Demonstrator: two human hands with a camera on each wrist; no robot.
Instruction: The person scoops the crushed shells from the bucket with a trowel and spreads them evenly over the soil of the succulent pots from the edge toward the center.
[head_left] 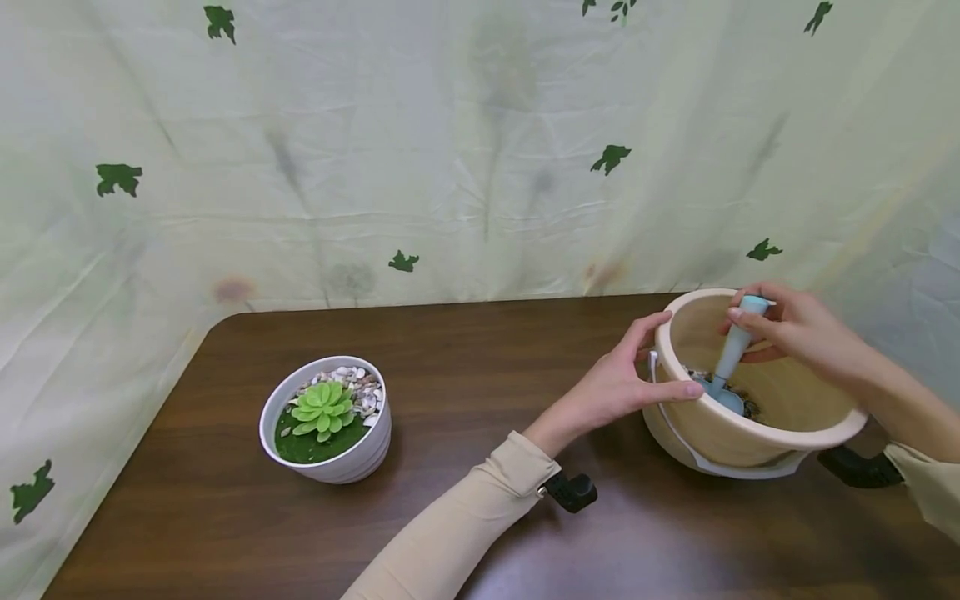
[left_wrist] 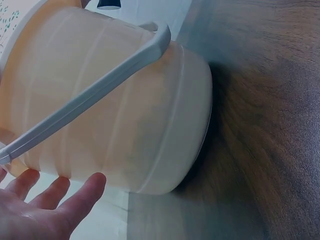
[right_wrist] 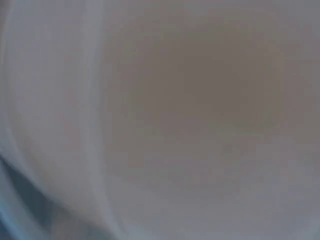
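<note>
A cream bucket [head_left: 712,437] stands at the right side of the table, its pale handle [left_wrist: 95,95] hanging down along the outside. My left hand [head_left: 611,379] holds the bucket at its left side, thumb on the rim and the other fingers against the outer wall. Inside the bucket, my right hand [head_left: 787,325] grips the handle of a small light-blue shovel [head_left: 731,354]. The shovel's blade points down among small dark and pale bits [head_left: 750,406] at the bottom, which look like pebbles. Only blurred pale surfaces show in the right wrist view.
On the left of the brown wooden table [head_left: 480,367] stands a white pot [head_left: 348,471]. It contains a green succulent [head_left: 322,408], green moss-like cover and white pebbles [head_left: 367,387]. A pale curtain [head_left: 450,150] with green leaf shapes hangs behind the table.
</note>
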